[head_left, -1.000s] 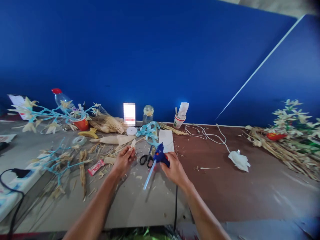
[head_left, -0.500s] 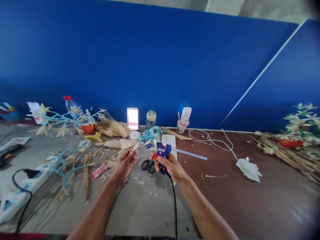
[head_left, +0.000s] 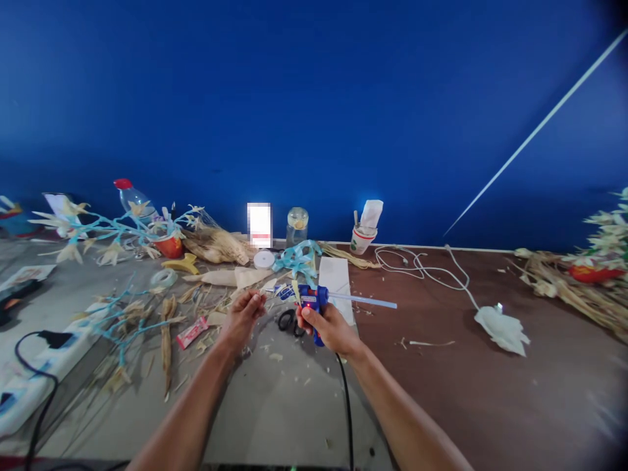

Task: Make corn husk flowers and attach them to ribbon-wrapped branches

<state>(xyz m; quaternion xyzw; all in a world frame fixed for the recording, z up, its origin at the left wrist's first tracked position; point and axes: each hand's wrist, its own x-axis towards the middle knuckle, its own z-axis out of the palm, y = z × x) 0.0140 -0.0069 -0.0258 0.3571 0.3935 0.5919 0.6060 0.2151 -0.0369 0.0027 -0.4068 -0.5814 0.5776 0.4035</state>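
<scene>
My right hand (head_left: pixel 333 327) is wrapped round the grip of a blue glue gun (head_left: pixel 310 298), whose nozzle points left. From its back sticks a clear glue stick (head_left: pixel 370 301), and a black cord runs down from the handle. A narrow pale yellow strip (head_left: pixel 296 292) shows against the gun's front, close to my right fingers. My left hand (head_left: pixel 245 314) is closed in a pinch on a small pale husk piece (head_left: pixel 269 285), just left of the nozzle. Black scissors (head_left: pixel 286 320) lie on the table beneath the gun, partly hidden by it.
Dried husk scraps and light-blue wrapped stems (head_left: pixel 122 340) cover the left side, beside a white power strip (head_left: pixel 53 373). Blue ribbon (head_left: pixel 300 260), a glass jar (head_left: pixel 297 229) and a paper cup (head_left: pixel 363 241) stand behind. White cable (head_left: pixel 417 265) and dried stalks (head_left: pixel 564 281) lie to the right.
The view has tilted down slightly. The glue gun has shifted a little left towards my left hand, and its orange trigger no longer shows. Both hands keep their hold.
</scene>
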